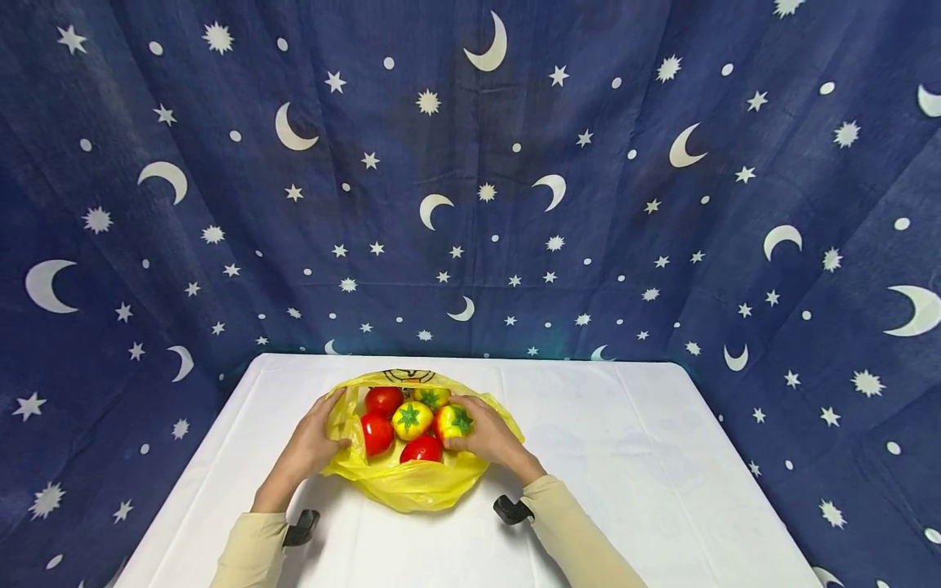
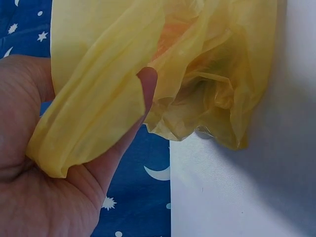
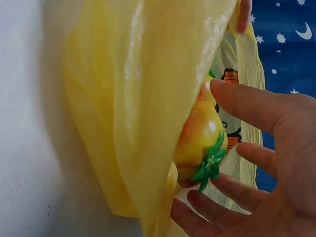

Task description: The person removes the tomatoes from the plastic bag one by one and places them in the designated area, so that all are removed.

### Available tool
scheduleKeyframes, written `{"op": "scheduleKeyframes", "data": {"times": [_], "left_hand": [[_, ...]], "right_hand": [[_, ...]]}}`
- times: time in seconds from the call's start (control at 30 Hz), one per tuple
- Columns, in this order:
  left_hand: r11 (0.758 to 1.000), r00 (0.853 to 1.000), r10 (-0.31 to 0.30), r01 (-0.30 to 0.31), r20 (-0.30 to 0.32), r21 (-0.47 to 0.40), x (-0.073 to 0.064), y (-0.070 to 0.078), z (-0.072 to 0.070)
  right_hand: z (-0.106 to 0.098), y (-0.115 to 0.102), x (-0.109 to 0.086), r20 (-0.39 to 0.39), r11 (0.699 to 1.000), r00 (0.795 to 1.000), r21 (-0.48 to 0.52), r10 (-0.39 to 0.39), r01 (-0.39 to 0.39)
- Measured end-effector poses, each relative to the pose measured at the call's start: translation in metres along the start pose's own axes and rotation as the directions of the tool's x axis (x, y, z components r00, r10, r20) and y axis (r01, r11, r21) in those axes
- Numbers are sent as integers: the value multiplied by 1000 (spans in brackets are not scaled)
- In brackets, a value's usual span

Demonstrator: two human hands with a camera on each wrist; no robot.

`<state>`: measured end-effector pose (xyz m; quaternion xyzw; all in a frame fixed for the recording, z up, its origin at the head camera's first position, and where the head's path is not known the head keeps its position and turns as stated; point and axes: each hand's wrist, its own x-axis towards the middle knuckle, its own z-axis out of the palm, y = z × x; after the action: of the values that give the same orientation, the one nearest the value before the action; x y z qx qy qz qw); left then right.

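Observation:
A yellow plastic bag (image 1: 412,488) lies with its mouth spread, holding several glossy round fruits. Three are red, like the red fruit (image 1: 377,433) at the left. The others are yellow-red tomatoes with green leafy tops, including a middle tomato (image 1: 412,420). My left hand (image 1: 314,438) holds the bag's left edge, and folded yellow plastic (image 2: 94,113) runs across its palm between thumb and fingers. Over the right side of the mouth, my right hand (image 1: 481,431) reaches in with fingers spread around the rightmost tomato (image 3: 200,140). In the right wrist view its fingertips are right at the green leaves.
A white cloth-covered table (image 1: 625,474) is under the bag. Behind and at both sides hangs a dark blue curtain (image 1: 470,163) with white moons and stars. Black wrist cameras, such as the right one (image 1: 512,510), sit below each hand near the beige sleeves (image 1: 577,531).

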<state>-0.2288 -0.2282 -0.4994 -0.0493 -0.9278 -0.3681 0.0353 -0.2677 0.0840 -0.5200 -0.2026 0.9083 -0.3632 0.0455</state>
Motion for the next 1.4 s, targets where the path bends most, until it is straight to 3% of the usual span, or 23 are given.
{"op": "scheduleKeyframes", "data": {"times": [0.23, 0.73, 1.1, 1.4], "left_hand": [[1000, 999, -28, 28, 19, 1, -2, -1, 0], [1000, 1000, -21, 21, 20, 11, -3, -3, 3], [1000, 1000, -15, 15, 0, 13, 0, -3, 2], [1000, 1000, -8, 9, -13, 12, -2, -3, 2]], "right_hand": [[7, 4, 0, 20, 1000, 999, 13, 25, -26], [14, 8, -1, 8, 999, 999, -9, 50, -50], [5, -7, -3, -51, 1000, 999, 27, -3, 5], [0, -17, -6, -31, 997, 999, 77, 4, -2]]}}
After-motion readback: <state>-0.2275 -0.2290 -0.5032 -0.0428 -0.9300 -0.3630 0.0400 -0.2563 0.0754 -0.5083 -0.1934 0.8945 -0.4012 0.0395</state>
